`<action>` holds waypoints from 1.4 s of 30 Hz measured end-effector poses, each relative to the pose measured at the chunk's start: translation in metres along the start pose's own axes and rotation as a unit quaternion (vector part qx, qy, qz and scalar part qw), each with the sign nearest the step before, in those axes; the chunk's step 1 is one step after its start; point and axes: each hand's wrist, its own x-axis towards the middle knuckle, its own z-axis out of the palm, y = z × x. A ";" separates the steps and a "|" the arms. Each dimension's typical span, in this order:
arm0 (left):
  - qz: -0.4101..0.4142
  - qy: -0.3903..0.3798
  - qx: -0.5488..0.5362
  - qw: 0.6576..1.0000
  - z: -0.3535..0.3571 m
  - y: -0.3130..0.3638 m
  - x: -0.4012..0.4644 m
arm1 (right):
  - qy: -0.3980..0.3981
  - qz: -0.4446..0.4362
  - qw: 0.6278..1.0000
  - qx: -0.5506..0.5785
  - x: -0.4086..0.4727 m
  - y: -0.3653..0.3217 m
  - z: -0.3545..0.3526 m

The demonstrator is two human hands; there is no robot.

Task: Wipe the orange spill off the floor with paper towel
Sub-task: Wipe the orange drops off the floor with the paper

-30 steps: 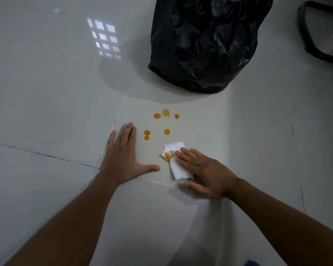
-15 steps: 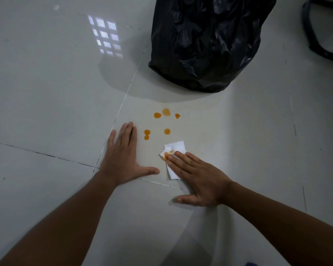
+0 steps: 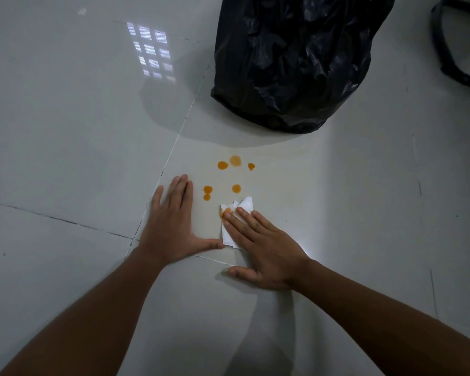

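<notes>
the right hand [image 3: 258, 245], fingers flat on the towel [image 3: 238, 221], has slid it left toward the drops [image 3: 235, 173], which lie untouched just beyond. left hand [image 3: 171, 226] stays splayed on the floor [image 3: 65, 131]; most wiping remains.

The orange spill [image 3: 229, 175] consists of separate round drops on the pale tiled floor [image 3: 337, 213], just in front of the black bag [image 3: 291, 63]. The paper towel [image 3: 236, 223] is white, folded, orange-stained at one corner, lying flat beyond the drops from the bag.
</notes>
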 end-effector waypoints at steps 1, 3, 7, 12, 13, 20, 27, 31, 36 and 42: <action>-0.002 0.001 0.000 1.000 0.000 0.000 0.000 | 0.001 0.001 1.000 -0.004 0.002 -0.001 0.000; -0.004 0.001 -0.002 1.000 0.000 0.000 0.000 | 0.007 0.009 1.000 -0.010 0.009 -0.001 -0.001; -0.006 -0.007 0.004 1.000 0.000 -0.001 0.000 | 0.020 0.033 0.999 -0.022 0.022 0.000 -0.004; 0.004 -0.005 0.006 1.000 -0.001 0.000 0.000 | 0.037 0.076 0.996 -0.024 0.034 0.000 -0.004; 0.006 -0.007 0.006 1.000 -0.002 0.000 0.000 | 0.036 0.081 0.996 -0.024 0.037 0.002 -0.004; -0.005 -0.002 0.000 1.000 -0.001 -0.001 0.000 | 0.016 0.102 0.995 0.008 0.051 0.014 -0.005; -0.011 -0.004 -0.004 1.000 0.001 -0.001 0.001 | 0.004 0.132 0.991 0.035 0.057 0.030 -0.012; -0.014 -0.007 0.002 1.000 0.000 0.000 0.001 | 0.011 0.150 0.988 0.038 0.055 0.038 -0.016; -0.018 -0.006 -0.004 1.000 -0.001 0.000 0.002 | 0.023 0.182 0.982 0.050 0.050 0.045 -0.018; -0.016 -0.007 0.002 1.000 0.000 -0.001 0.002 | 0.032 0.233 0.967 0.094 0.038 0.041 -0.012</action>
